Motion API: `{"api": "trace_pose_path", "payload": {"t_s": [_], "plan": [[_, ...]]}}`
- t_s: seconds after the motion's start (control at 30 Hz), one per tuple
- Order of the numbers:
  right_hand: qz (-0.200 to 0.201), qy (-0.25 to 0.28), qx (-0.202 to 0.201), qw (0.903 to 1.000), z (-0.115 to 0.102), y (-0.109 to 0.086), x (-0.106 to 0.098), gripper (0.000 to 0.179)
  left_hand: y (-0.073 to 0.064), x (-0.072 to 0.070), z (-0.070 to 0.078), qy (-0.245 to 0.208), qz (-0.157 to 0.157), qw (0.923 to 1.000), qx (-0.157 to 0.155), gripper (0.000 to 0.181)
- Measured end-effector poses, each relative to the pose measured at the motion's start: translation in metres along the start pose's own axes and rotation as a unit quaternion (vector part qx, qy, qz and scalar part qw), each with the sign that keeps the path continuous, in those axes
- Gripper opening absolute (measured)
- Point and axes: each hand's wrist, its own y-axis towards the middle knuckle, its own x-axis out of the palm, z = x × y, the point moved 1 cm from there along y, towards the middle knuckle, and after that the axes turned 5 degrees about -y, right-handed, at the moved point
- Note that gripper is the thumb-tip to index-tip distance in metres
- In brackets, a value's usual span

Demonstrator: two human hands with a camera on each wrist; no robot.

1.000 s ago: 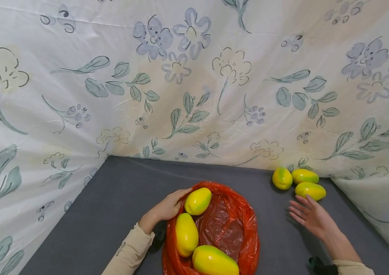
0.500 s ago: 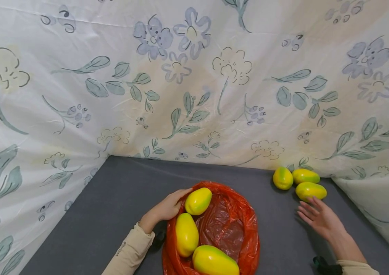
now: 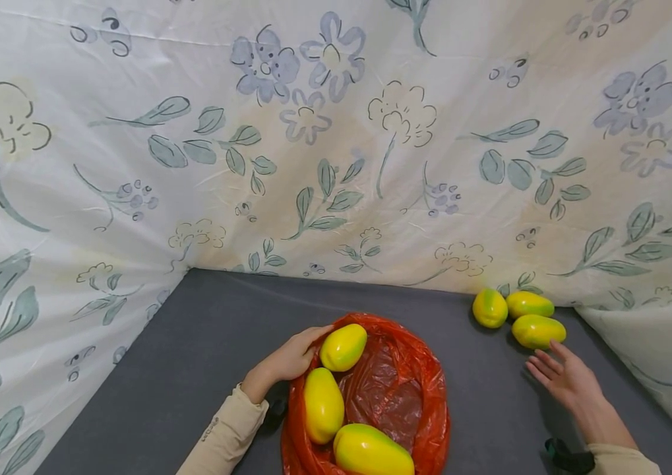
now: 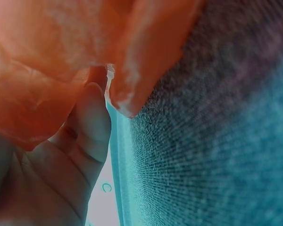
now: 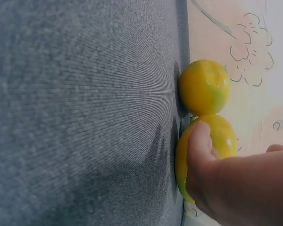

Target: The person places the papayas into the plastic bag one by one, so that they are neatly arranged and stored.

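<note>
At lower centre, the left hand (image 3: 289,356) pinches the rim of one crinkled, translucent red plastic bag (image 3: 435,399). Three glossy, ovoid yellow mangoes (image 3: 324,406), streaked green, lie along its left and lower inside. At right, three matching mangoes (image 3: 539,331) cluster on ribbed dark-grey cloth (image 3: 241,307); the right hand (image 3: 572,381), fingers extended and slightly parted, lies just below; whether it touches cannot be told.
</note>
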Motion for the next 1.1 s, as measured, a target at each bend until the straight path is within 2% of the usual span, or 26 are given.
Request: {"api": "trace_pose_path", "payload": {"t_s": [0.3,0.6,0.7,0.8,0.97,1.1], "plan": [[0.073,-0.020,-0.024,0.9968,0.002,0.010,-0.002,0.080,0.000,0.000,0.000,0.006,0.001,1.0000,0.002,0.053],[0.103,-0.005,-0.041,0.9938,0.001,0.013,-0.002,0.080,0.000,-0.001,0.004,0.006,-0.003,1.0000,0.003,0.052],[0.099,-0.002,-0.049,0.9939,0.000,0.023,-0.010,0.081,0.000,-0.001,0.004,0.007,-0.003,1.0000,0.001,0.052],[0.105,0.004,-0.043,0.9935,0.000,0.041,-0.022,0.085,-0.001,-0.001,0.003,0.008,-0.002,1.0000,0.000,0.052],[0.131,0.000,-0.049,0.9901,0.001,0.071,-0.038,0.100,-0.001,-0.001,0.003,0.003,-0.001,1.0000,-0.001,0.053],[0.139,-0.006,-0.059,0.9885,0.001,0.066,-0.030,0.098,-0.001,-0.001,0.003,-0.001,-0.002,1.0000,-0.002,0.053]]}}
